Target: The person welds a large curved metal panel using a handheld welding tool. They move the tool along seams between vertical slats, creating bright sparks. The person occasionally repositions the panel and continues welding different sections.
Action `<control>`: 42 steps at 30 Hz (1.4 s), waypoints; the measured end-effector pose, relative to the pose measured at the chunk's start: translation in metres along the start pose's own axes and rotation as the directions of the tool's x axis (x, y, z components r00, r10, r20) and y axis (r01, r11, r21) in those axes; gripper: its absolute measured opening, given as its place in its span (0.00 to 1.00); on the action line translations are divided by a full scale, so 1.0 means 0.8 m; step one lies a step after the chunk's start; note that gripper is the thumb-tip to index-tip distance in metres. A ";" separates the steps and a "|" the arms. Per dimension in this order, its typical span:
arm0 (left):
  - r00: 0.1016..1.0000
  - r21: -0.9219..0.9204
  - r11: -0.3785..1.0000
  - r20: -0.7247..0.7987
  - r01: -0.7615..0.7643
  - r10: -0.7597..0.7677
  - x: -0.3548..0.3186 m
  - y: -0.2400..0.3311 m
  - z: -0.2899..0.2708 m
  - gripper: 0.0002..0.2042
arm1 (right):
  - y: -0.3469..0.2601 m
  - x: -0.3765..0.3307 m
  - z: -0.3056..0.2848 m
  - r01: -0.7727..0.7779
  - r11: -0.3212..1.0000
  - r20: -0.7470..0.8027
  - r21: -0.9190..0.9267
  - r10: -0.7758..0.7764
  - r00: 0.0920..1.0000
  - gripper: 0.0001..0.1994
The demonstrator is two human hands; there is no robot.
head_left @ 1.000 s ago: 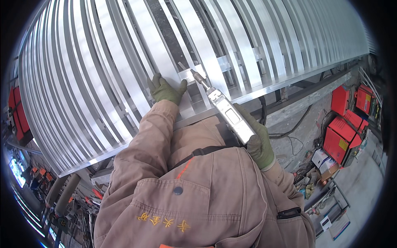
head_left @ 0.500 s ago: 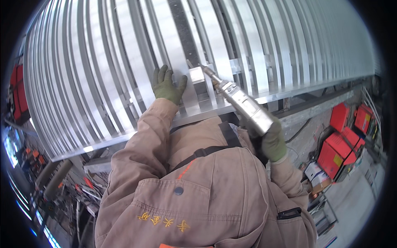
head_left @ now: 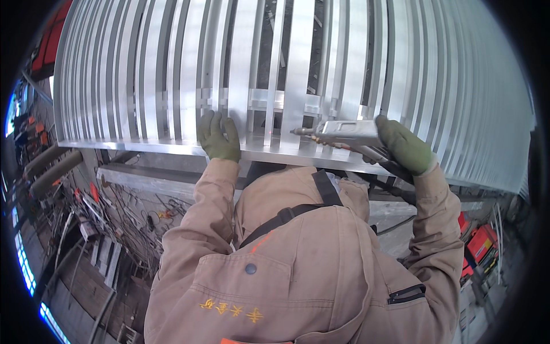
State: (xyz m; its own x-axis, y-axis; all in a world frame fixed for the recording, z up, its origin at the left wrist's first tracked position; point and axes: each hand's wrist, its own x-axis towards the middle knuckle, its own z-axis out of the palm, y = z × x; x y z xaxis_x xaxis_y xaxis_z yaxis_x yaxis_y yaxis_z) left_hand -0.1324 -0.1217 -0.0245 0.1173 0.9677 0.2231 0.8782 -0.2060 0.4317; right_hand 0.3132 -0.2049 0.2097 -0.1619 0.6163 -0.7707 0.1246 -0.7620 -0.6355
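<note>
While our right hand (head_left: 404, 143), in a green glove, wraps its grip around the rear of a silvery handheld tool (head_left: 344, 133), the tool lies almost level with its thin nozzle (head_left: 302, 132) pointing to our left. The tip sits just beside the foot of 1 upright slat, close above the flat bottom rail (head_left: 286, 155); we judge that the tool is held low and sideways so the tip meets the joint where slat and rail come together. A dark cable (head_left: 395, 169) runs back from the tool under our wrist.

Our left hand (head_left: 219, 137), also gloved in green, holds nothing: its grip is wide, fingers spread and pressed flat on the rail and the base of a neighbouring slat, well apart from the nozzle. That looks like a bracing hand, steadying us and the work.

Both hands rest on a big frame of shiny metal slats (head_left: 172, 69), which stand side by side and are tied by a short cross piece (head_left: 266, 100). Below it we see our tan jacket (head_left: 298, 269) with a dark strap (head_left: 286, 215), scrap metal and wires on the floor (head_left: 132, 212) at left, and red boxes (head_left: 478, 243) at right.
</note>
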 end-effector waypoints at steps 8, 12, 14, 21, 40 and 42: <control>0.995 0.070 0.995 0.057 0.073 -0.077 -0.001 0.006 0.003 0.22 | 0.006 0.083 0.030 -0.069 0.976 0.171 -0.205 0.105 0.980 0.44; 0.991 0.082 0.990 0.059 0.119 -0.124 0.000 0.014 0.000 0.21 | 0.030 0.102 0.032 0.052 0.985 0.188 -0.165 -0.020 0.982 0.45; 0.992 0.092 0.989 0.049 0.114 -0.119 0.001 0.014 0.001 0.21 | 0.032 0.106 0.032 0.078 0.977 0.187 -0.197 -0.040 0.982 0.46; 0.990 0.110 0.986 0.053 0.127 -0.133 0.005 0.015 0.003 0.22 | 0.004 0.111 0.019 0.020 0.911 0.222 -0.413 0.079 0.972 0.49; 1.000 0.184 0.983 0.002 0.018 -0.019 0.008 0.011 0.004 0.20 | 0.020 0.123 0.020 -0.025 0.940 0.257 -0.340 0.118 0.959 0.49; 1.000 0.177 0.984 -0.010 0.004 -0.003 0.009 0.013 0.004 0.19 | 0.020 0.121 0.021 -0.016 0.948 0.271 -0.318 0.107 0.957 0.50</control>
State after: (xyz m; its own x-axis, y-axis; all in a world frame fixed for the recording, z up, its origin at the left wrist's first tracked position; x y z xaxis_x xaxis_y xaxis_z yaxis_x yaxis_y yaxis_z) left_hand -0.1213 -0.1160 -0.0210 0.1103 0.9666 0.2312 0.9468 -0.1729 0.2713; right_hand 0.2831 -0.1605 0.1260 -0.4068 0.4540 -0.7927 0.4322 -0.6689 -0.6049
